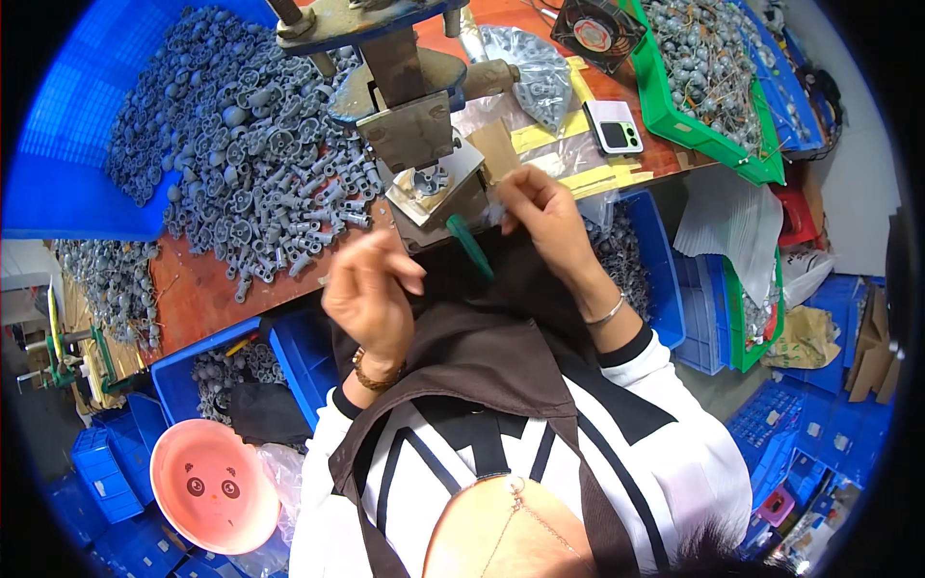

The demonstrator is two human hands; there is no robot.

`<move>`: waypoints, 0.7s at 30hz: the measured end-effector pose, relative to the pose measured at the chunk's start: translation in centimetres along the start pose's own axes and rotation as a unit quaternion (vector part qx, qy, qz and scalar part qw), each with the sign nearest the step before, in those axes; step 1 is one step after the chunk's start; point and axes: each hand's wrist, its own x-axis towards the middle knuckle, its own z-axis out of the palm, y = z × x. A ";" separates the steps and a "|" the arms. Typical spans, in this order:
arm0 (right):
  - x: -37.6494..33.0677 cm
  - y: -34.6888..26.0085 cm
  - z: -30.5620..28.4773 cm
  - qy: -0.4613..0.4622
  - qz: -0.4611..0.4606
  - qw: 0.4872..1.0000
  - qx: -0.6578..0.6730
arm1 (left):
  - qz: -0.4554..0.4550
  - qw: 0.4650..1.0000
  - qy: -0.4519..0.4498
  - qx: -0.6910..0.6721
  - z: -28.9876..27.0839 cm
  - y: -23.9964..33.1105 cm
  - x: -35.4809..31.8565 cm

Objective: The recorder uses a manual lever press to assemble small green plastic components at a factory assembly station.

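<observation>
My left hand (369, 301) is over the front edge of the work table, its fingers bent and smeared by motion, so I cannot make out whether anything is in them. To the right of the press my right hand (551, 223) has thumb and fingers pinched together; what they hold, if anything, is too small to name. Between the hands a green strip-like piece (469, 248) juts out below the press base. A grey plastic part (431, 180) sits on the pale block (412, 200) under the head of the metal press (409, 125).
Left of the press lies a heap of grey plastic parts (270, 144), spilling from a blue bin (58, 154). Rightward are a phone (614, 127), a small fan (595, 34) and a green tray (713, 144) of parts. Below stand blue bins (665, 260) and a pink basin (214, 515).
</observation>
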 end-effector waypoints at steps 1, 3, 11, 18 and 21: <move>0.4 0.2 -0.2 0.000 0.000 1.000 0.000 | 0.000 0.998 0.069 0.001 0.1 -0.3 0.3; 0.9 0.5 -0.2 0.000 -0.037 0.998 -0.041 | 0.000 0.987 0.162 -0.018 1.2 0.0 0.5; 2.3 0.5 3.5 -0.143 -0.033 0.989 -0.009 | 0.062 0.888 -0.097 0.446 0.7 -1.9 1.8; 2.9 0.6 4.4 -0.012 -0.127 0.923 -0.362 | -0.008 0.893 -0.028 0.449 -0.5 -4.2 4.2; 2.8 0.2 4.2 -0.019 -0.141 0.906 -0.399 | -0.001 0.927 -0.029 0.375 -0.6 -4.5 5.1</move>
